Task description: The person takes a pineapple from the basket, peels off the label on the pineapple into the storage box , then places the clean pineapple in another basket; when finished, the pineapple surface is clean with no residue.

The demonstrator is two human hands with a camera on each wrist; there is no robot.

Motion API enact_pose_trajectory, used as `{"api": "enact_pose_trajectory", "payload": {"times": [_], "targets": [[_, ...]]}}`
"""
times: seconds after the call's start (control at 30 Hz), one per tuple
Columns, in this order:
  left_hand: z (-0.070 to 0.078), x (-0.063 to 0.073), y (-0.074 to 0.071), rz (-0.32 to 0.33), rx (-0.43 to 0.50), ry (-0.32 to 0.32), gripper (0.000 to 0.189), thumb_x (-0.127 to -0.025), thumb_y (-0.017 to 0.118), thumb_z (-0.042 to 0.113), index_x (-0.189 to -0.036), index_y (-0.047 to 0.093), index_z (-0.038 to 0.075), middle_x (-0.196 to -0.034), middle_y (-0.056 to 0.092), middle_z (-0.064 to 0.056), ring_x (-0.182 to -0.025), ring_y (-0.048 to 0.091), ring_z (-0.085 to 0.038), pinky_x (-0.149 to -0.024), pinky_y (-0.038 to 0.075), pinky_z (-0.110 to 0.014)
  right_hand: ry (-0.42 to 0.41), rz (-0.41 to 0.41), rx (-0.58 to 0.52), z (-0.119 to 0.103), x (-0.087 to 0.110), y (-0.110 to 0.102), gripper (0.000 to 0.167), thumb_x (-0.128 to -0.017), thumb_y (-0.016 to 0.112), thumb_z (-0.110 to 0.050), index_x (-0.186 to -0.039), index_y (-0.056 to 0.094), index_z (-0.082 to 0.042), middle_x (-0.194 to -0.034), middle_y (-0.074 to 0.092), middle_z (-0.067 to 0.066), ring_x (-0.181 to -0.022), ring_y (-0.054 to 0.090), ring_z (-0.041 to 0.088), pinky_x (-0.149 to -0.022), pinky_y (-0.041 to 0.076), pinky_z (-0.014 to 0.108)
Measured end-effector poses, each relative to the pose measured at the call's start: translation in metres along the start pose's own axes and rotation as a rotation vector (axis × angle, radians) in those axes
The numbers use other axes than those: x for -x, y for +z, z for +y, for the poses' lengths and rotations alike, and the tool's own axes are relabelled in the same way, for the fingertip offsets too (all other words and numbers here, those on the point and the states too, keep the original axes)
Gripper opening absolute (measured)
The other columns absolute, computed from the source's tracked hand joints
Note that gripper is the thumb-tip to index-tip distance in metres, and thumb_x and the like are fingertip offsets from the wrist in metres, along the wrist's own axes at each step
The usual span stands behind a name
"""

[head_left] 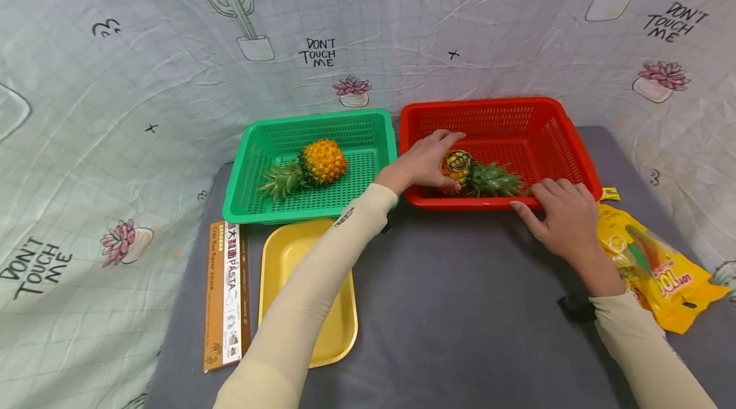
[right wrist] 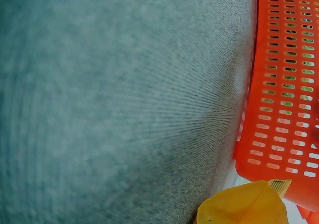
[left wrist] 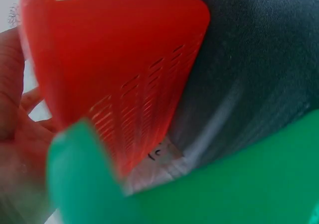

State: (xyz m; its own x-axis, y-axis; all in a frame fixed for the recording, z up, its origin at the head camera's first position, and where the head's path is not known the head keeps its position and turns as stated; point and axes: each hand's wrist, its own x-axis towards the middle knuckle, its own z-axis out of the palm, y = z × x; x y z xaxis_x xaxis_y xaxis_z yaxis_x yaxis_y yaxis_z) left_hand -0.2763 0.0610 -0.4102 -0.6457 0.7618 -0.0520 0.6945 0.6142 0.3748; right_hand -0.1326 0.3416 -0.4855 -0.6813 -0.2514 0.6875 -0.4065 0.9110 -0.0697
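A small orange pineapple point(head_left: 458, 166) with a black-and-yellow label lies in the red basket point(head_left: 460, 202), its green crown toward the right. My left hand point(head_left: 422, 160) reaches over the basket's left side, with fingers above the fruit and thumb at its near side; no firm grip shows. In the left wrist view, part of that hand point(left wrist: 15, 114) appears blurred beside the red wall. My right hand point(head_left: 566, 217) is at the front right rim, its fingers loosely bent and thumb pointing left. It is out of sight in the right wrist view.
Left of the red basket stands a green basket point(head_left: 287, 215) holding another pineapple point(head_left: 323, 161). A yellow tray point(head_left: 336, 339) and a pasta box point(head_left: 221, 294) lie in front of it. At the right is a yellow snack bag point(head_left: 661, 275). Printed cloth point(head_left: 402, 32) hangs behind.
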Motion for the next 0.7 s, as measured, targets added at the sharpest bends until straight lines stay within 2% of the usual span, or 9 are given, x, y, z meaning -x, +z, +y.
{"api": "enact_pose_trajectory", "payload": {"times": [0.13, 0.27, 0.47, 0.57, 0.7], "targets": [[0.003, -0.007, 0.005, -0.054, 0.025, -0.029, 0.114, -0.084, 0.09, 0.045, -0.169, 0.019, 0.02, -0.164, 0.032, -0.009, -0.148, 0.035, -0.021, -0.118, 0.035, -0.037, -0.006, 0.006, -0.004, 0.0, 0.0, 0.001, 0.069, -0.103, 0.045, -0.066, -0.09, 0.068, -0.002, -0.089, 0.068, 0.02, -0.079, 0.06, 0.044, -0.067, 0.044, 0.057], [0.006, -0.015, 0.01, -0.077, 0.045, -0.057, 0.118, -0.082, 0.092, 0.039, -0.17, 0.016, 0.02, -0.164, 0.031, -0.011, -0.147, 0.035, -0.024, -0.116, 0.037, -0.035, -0.001, 0.005, -0.001, -0.001, -0.001, 0.0, 0.07, -0.103, 0.045, -0.066, -0.09, 0.068, -0.001, -0.09, 0.068, 0.02, -0.079, 0.06, 0.044, -0.068, 0.044, 0.057], [0.007, -0.02, 0.017, -0.119, -0.066, -0.086, 0.1, -0.084, 0.091, 0.041, -0.161, 0.033, 0.013, -0.156, 0.039, -0.01, -0.136, 0.04, -0.026, -0.114, 0.036, -0.033, -0.003, -0.023, -0.003, -0.003, -0.002, -0.002, 0.069, -0.104, 0.046, -0.065, -0.091, 0.069, -0.001, -0.091, 0.069, 0.02, -0.081, 0.06, 0.044, -0.07, 0.046, 0.057], [0.006, -0.02, 0.018, -0.104, -0.093, -0.086, 0.093, -0.083, 0.091, 0.043, -0.154, 0.04, 0.012, -0.152, 0.041, -0.009, -0.13, 0.041, -0.026, -0.109, 0.039, -0.033, 0.001, -0.022, -0.002, -0.003, -0.001, -0.002, 0.069, -0.104, 0.046, -0.065, -0.092, 0.069, -0.001, -0.092, 0.069, 0.02, -0.082, 0.061, 0.045, -0.071, 0.046, 0.057], [0.006, -0.02, 0.019, -0.08, -0.083, -0.07, 0.09, -0.082, 0.092, 0.044, -0.15, 0.044, 0.011, -0.15, 0.043, -0.009, -0.127, 0.042, -0.027, -0.105, 0.041, -0.034, 0.006, -0.015, 0.0, -0.002, 0.0, -0.002, 0.07, -0.103, 0.045, -0.066, -0.091, 0.069, -0.001, -0.092, 0.07, 0.02, -0.082, 0.061, 0.044, -0.071, 0.046, 0.057]]}}
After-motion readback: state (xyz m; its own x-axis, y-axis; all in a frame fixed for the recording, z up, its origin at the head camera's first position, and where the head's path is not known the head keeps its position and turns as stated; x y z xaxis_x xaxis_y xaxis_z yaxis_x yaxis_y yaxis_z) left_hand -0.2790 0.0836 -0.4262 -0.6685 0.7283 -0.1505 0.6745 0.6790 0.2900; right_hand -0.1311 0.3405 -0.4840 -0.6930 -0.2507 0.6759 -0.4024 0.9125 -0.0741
